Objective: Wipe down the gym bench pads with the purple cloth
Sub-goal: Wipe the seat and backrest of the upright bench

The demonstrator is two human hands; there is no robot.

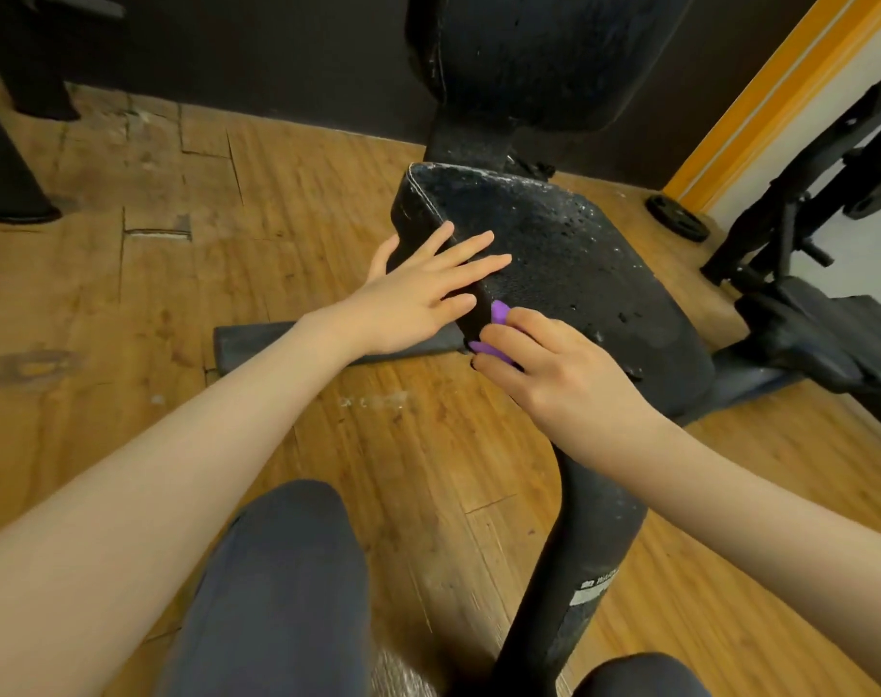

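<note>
The black seat pad (569, 264) of the gym bench fills the middle of the view, its worn surface flecked with white. Behind it rises the black back pad (534, 57). My left hand (423, 289) lies flat with straight fingers on the seat pad's left edge. My right hand (544, 364) is curled over the purple cloth (499, 314) at the pad's near left corner, and only small bits of the cloth show between my fingers.
The bench's black frame tube (574, 555) runs toward me between my knees. A flat black base bar (287, 344) lies on the wooden floor at left. Another dark bench (820, 314) stands at right, and a small weight plate (677, 218) lies near the wall.
</note>
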